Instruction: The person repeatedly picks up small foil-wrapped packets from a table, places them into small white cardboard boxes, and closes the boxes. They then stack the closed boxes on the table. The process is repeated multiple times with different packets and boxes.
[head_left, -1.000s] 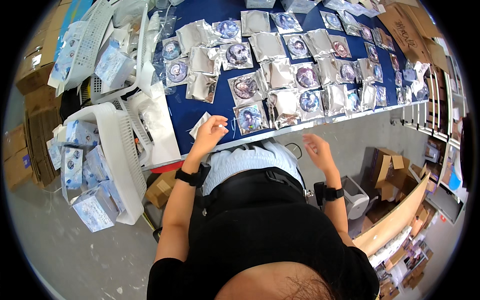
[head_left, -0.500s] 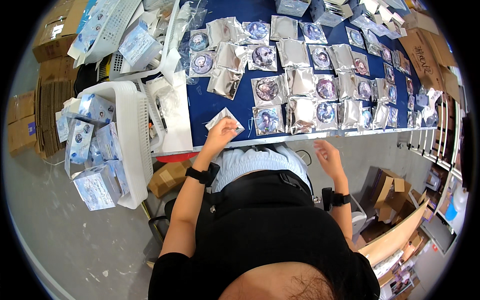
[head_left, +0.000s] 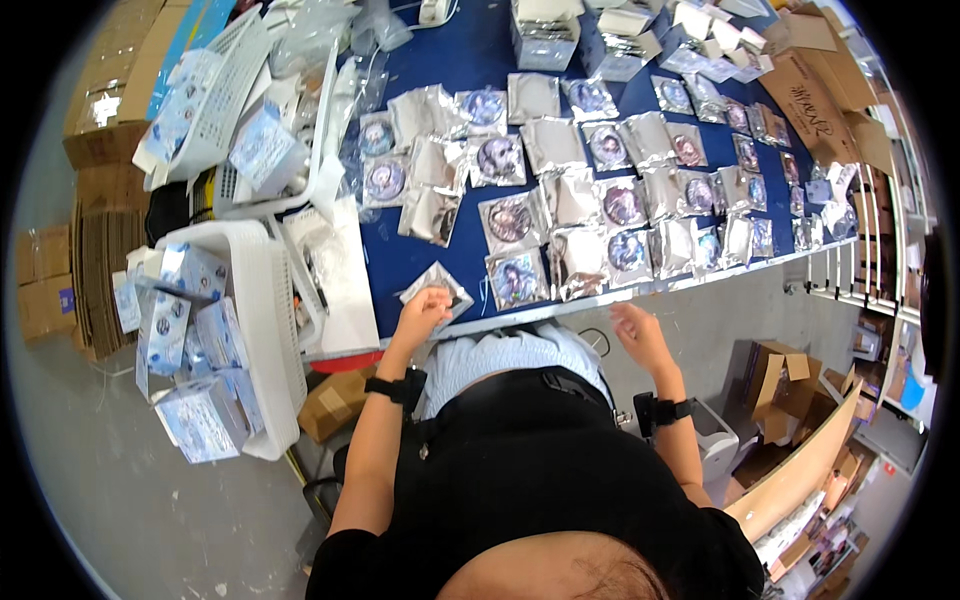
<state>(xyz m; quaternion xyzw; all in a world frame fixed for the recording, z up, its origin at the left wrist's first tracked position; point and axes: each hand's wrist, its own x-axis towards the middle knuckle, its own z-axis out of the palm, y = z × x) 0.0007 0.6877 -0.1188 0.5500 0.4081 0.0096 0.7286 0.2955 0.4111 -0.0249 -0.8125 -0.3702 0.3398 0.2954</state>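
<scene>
At the table's near edge, my left hand (head_left: 424, 314) is closed on a small silver foil packet (head_left: 446, 288), its fingers curled over the near corner. The packet lies turned like a diamond, partly covered by the hand. My right hand (head_left: 640, 338) hovers just off the front edge, its fingers loosely bent and apart, with nothing in it. Between and beyond the hands lie rows of flat pouches; some show a round badge with a printed picture, such as the badge pouch (head_left: 517, 279), and others show a plain silver face, like the foil pouch (head_left: 578, 262).
A white plastic basket (head_left: 285, 350) with blue-white boxes (head_left: 200, 420) stands left of the table (head_left: 395, 245). Another white basket (head_left: 232, 90) is behind it. Opened boxes of pouches (head_left: 545, 45) line the far side. Cardboard cartons (head_left: 815, 100) stand at the far right.
The whole view has shifted, so the table's contents sit lower and further left. My left hand stays at the same packet, its fingers more curled. My right hand remains empty off the edge.
</scene>
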